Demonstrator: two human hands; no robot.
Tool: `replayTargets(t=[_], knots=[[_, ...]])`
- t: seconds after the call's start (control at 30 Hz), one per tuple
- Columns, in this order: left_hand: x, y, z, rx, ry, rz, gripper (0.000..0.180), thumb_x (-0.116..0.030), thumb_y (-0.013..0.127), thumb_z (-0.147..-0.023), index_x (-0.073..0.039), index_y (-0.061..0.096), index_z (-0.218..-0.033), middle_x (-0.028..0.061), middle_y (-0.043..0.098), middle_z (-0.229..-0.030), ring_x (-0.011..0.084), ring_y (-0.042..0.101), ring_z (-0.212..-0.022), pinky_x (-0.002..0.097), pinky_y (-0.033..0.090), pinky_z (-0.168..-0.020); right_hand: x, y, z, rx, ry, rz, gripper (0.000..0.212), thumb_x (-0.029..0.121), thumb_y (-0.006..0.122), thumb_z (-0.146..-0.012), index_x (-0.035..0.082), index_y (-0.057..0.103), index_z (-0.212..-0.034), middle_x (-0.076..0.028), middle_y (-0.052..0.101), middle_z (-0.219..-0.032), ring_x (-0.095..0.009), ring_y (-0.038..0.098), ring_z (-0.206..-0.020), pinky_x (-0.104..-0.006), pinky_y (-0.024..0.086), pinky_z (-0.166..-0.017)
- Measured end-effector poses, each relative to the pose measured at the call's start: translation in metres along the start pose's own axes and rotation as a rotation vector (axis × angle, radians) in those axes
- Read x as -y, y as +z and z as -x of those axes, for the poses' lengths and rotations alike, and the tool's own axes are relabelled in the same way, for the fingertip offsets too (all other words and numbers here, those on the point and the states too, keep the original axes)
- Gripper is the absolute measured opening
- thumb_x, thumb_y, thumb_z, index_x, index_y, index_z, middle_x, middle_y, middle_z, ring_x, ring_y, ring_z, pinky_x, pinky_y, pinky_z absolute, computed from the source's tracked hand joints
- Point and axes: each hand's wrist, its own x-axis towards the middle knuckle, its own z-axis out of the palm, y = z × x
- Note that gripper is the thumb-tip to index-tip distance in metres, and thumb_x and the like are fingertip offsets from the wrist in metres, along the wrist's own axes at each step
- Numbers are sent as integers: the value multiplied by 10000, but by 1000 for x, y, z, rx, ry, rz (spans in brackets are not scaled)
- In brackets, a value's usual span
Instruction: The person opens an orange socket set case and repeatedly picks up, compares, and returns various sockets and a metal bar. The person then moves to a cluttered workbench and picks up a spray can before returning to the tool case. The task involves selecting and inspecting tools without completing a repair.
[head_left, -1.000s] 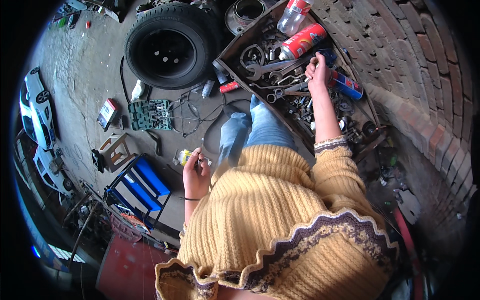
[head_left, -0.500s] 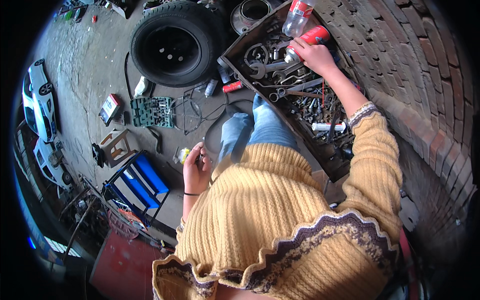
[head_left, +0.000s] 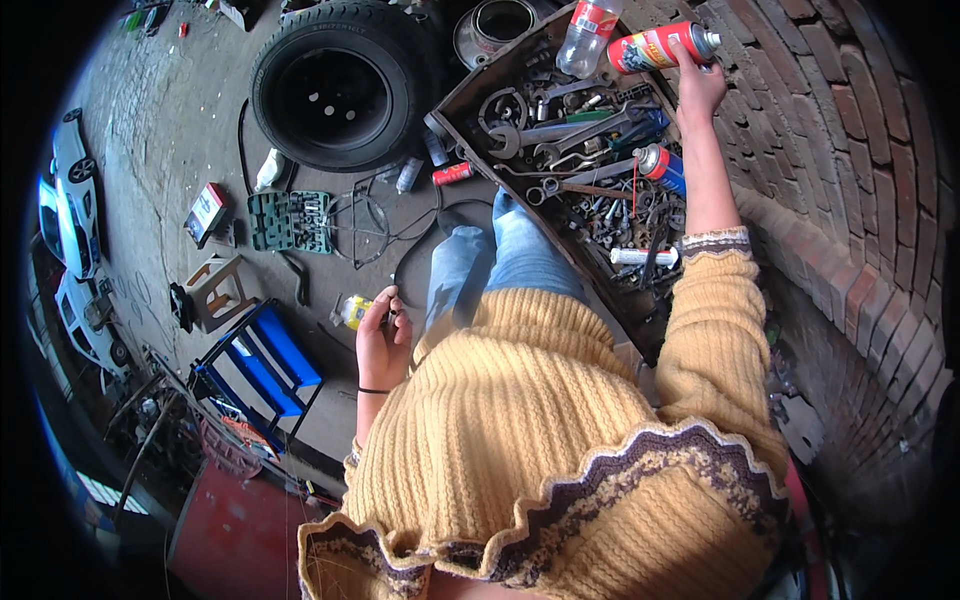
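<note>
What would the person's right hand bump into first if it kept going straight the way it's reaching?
The right hand already touches a red spray can at the far end of the tool tray. Straight on past it, the brick wall looks next, though depth is hard to judge in this fisheye view.

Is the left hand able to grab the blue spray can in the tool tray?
Probably not from there. The left hand is down by the leg, with the knees between it and the blue spray can. The right hand, holding the red spray can, is nearer.
</note>
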Motion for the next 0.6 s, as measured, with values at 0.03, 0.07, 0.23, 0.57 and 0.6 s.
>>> replayTargets(t=[0.03,0.07,0.23,0.57,0.6], knots=[[0,0,0,4,-4,7,169,-124,519,-917,-8,560,-1032,26,557,-779,89,458,-554,191,323,-437,-2,1,-3,1,-3,20,427,226,823,-693,-9,629,-993,-64,647,-972,-118,596,-866,-280,458,-833],[1,0,0,10,-4,-5,170,-123,519,-916,-8,560,-1035,26,558,-778,89,461,-556,191,323,-438,-5,3,-5,5,-6,18,423,237,828,-685,-6,635,-973,-64,653,-965,-114,600,-857,-277,460,-826],[1,-3,0,49,-7,13,178,-124,521,-919,-2,562,-1043,31,567,-772,90,476,-569,194,329,-438,-26,15,-13,110,90,167,477,290,846,-664,-14,647,-973,-65,664,-951,-112,608,-838,-271,463,-810],[1,-1,-3,21,-38,56,159,-113,521,-922,-8,567,-1032,28,558,-776,93,478,-573,195,340,-435,-38,25,-7,294,-84,279,397,248,761,-772,9,655,-1072,-59,673,-997,-114,606,-900,-267,459,-818],[0,-1,-3,23,-33,35,149,-115,521,-920,-20,564,-1027,16,548,-771,89,467,-572,190,330,-441,-37,20,-4,294,-46,241,372,212,742,-789,3,652,-1083,-69,677,-1022,-122,615,-934,-268,460,-842]])
